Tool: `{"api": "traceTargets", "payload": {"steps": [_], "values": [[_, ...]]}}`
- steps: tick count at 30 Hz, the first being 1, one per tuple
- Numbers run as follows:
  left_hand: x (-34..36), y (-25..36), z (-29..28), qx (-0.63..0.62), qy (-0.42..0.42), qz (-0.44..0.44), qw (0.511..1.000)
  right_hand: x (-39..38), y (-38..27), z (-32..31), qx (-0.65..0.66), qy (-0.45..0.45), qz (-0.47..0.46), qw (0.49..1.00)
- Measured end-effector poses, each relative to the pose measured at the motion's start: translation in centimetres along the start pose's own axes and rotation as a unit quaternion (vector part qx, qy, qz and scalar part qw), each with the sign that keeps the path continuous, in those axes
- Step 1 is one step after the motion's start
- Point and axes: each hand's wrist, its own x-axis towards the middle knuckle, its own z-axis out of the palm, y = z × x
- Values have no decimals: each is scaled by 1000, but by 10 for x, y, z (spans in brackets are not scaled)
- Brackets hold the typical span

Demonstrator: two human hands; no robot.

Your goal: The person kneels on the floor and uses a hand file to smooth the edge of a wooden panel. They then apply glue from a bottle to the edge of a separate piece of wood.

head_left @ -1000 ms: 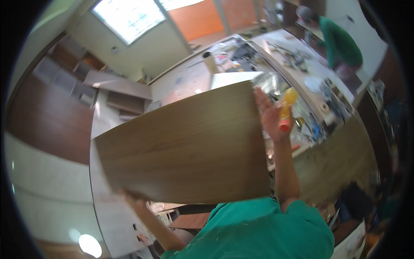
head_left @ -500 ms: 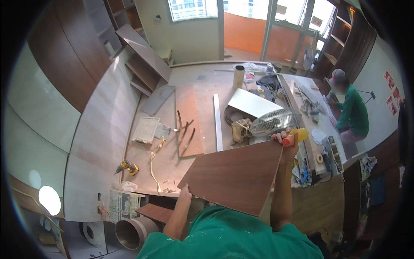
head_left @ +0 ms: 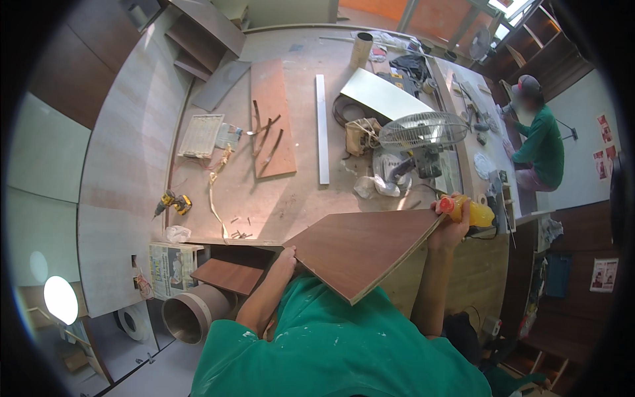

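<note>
A flat brown wood-grain board (head_left: 370, 248) is held up in front of my chest, tilted. At its left corner, the fingers of my left hand (head_left: 284, 262) are closed on the edge. My right hand (head_left: 452, 228) grips the board's far right corner and also clasps a bottle (head_left: 475, 212) of yellow liquid with an orange-red cap. The bottle lies sideways in that hand, its cap over the board's corner. Most of the right-hand fingers are hidden behind the bottle and board.
Beyond the board, a broad worktable (head_left: 228, 205) carries a yellow-black drill (head_left: 173, 203), a wire fan guard (head_left: 423, 130), a white strip (head_left: 321, 132) and an orange-tinted plank (head_left: 274, 119). A co-worker (head_left: 539, 135) in green sits at the right. A large tube (head_left: 188, 316) stands at my left.
My view has tipped further down, so the table sits higher in the picture. The board has turned somewhat, its near corner shifting left. Both hands keep their hold, bottle included.
</note>
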Motion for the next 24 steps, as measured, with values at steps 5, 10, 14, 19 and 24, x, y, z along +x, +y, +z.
{"api": "traceTargets", "payload": {"steps": [5,10,14,19,24], "values": [[7,-12,-14,-2,18,-16,1000,-8,5,-40,-9,41,-1,999],[14,-16,-30,11,36,-29,999,-8,19,-44,-18,82,10,996],[21,-15,-35,20,46,-33,998,-2,30,-39,-11,92,15,996],[30,-15,-38,21,54,-37,998,10,41,-41,-19,117,16,993],[40,-17,-34,31,55,-43,997,30,61,-67,-16,98,23,995]]}}
